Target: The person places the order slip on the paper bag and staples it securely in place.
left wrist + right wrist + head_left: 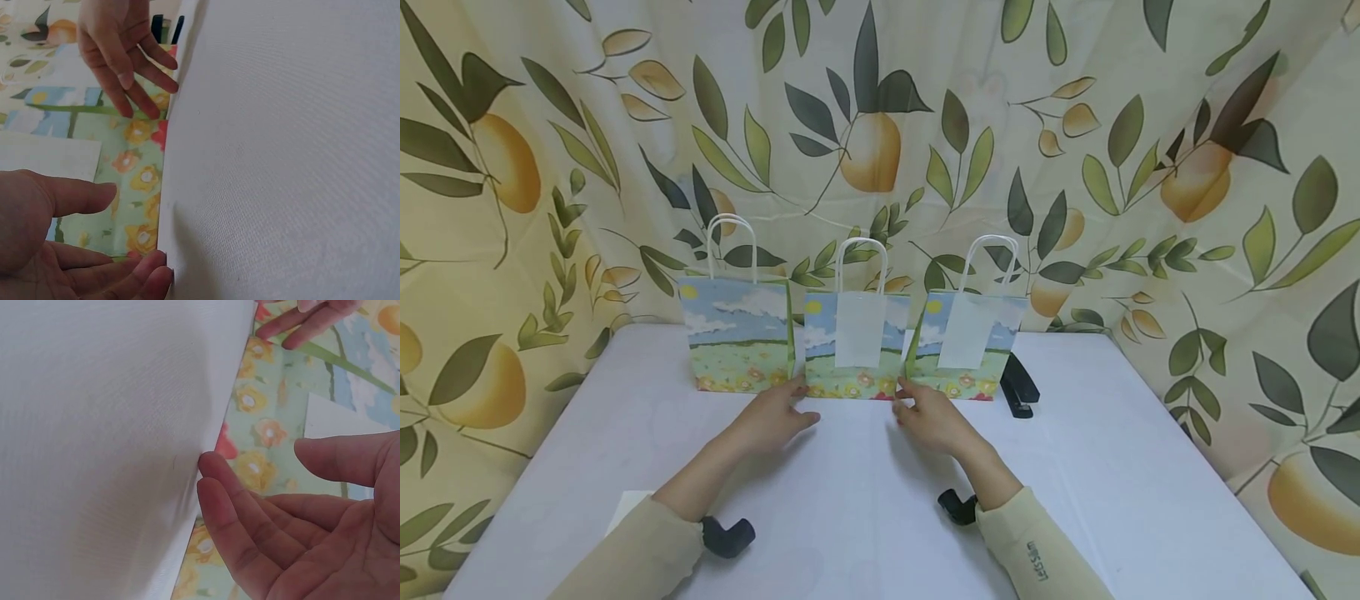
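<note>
Three paper gift bags with white handles stand in a row in the head view. The middle bag [820,350] has a white sheet on its front. My left hand [772,414] is at its lower left corner, thumb held apart from the fingers. At the lower right corner is my right hand [936,415], its fingers relaxed. In the right wrist view, the right fingertips [217,497] lie along the bag's flowered bottom edge. The left bag [737,333] has no sheet on its front; the right bag [1000,354] does.
A black stapler [1021,387] lies by the right bag. The corner of a white paper [625,507] shows beside my left sleeve. A white cloth covers the table [865,525], and a fruit-patterned curtain [880,208] hangs right behind the bags.
</note>
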Demonstrator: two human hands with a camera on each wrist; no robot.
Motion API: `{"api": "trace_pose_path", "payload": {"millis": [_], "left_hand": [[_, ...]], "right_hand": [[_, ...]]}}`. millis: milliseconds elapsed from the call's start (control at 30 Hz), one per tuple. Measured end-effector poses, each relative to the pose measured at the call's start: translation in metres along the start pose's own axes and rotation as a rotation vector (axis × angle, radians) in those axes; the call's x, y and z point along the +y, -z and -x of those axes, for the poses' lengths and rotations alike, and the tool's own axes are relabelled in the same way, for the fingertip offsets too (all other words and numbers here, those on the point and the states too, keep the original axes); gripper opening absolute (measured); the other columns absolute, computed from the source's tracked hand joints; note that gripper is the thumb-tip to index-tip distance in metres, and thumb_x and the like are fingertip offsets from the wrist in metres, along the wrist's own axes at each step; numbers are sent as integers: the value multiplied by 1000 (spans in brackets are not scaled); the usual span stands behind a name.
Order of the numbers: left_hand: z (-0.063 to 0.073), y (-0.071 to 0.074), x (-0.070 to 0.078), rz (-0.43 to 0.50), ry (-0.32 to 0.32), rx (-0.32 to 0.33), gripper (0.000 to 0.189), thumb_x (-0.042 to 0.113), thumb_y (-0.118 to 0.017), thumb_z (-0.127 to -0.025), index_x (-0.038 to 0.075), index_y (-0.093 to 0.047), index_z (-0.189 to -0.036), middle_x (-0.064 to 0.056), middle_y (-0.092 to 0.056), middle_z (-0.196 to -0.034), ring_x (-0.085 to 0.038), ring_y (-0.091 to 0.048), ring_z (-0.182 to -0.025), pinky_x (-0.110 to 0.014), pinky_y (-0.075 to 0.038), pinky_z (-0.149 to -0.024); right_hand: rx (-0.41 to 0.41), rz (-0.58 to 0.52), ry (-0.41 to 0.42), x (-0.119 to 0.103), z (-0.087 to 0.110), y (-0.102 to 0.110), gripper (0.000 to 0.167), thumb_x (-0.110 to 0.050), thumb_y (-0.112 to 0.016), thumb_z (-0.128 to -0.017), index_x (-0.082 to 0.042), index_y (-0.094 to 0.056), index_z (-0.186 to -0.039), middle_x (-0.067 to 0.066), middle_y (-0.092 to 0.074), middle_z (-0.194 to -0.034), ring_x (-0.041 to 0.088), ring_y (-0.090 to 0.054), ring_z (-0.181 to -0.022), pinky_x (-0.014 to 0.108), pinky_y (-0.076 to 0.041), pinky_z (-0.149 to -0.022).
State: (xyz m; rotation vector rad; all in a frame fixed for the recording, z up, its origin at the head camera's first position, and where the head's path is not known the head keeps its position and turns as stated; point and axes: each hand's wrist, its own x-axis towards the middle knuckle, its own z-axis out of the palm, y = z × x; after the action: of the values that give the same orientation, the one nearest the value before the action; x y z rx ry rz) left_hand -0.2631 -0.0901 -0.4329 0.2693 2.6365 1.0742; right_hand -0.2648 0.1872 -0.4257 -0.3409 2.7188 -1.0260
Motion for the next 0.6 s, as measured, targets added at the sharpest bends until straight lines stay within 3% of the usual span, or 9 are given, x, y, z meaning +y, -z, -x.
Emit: {"api": "trace_pose_path", "payload": {"millis": [267, 600], "left_hand": [[-4, -4, 0, -5, -14, 13, 79, 28, -67, -101, -5, -27, -160, -18, -53, -154, -34, -66, -122, -54, -50, -107], [-6, -6, 1, -32, -6, 12, 83, 30, -68, -101, -5, -23, -161, -23, -54, -152, -42, -51, -141, -58, -43, -114]], "right_hand": [[-12, -7, -7, 2, 0, 1, 60, -15, -56, -105, 5, -35, -157, 20, -63, -142, 31, -70, -117, 48, -55, -100], [-21, 8, -26, 3, 0, -1, 64, -16, -58, -105, 2, -30, -160, 17, -59, -149, 31, -67, -123, 51, -51, -105]]}}
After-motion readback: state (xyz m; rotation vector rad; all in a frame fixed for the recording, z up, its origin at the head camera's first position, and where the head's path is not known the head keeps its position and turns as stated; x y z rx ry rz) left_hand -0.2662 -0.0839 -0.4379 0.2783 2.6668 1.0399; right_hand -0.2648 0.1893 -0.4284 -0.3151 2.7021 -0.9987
